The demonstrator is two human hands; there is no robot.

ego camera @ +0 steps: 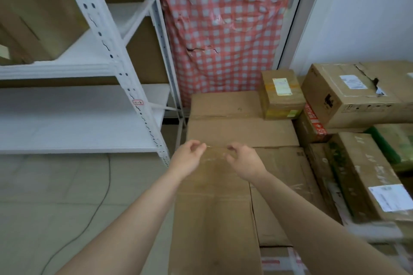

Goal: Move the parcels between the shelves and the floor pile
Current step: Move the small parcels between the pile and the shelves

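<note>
Cardboard parcels [237, 131] on tiles [67, 187] by white shelves [76, 140], left hand [190, 157] and right hand [244, 162] each fingertip-tight on clear tape [216, 148].

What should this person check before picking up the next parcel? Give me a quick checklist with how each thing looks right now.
1. Hands free: not ok. The left hand and right hand both pinch a clear strip between them.
2. Shelf room: ok. The lower shelf shows bare white board.
3. Floor path: not ok. A cable trails across the floor in front of the shelves.
4. Top of the big box free: cannot tell. A small box stands at its far corner, perhaps on it.
5. Flaps sealed: cannot tell, the seam is blurred.
</note>
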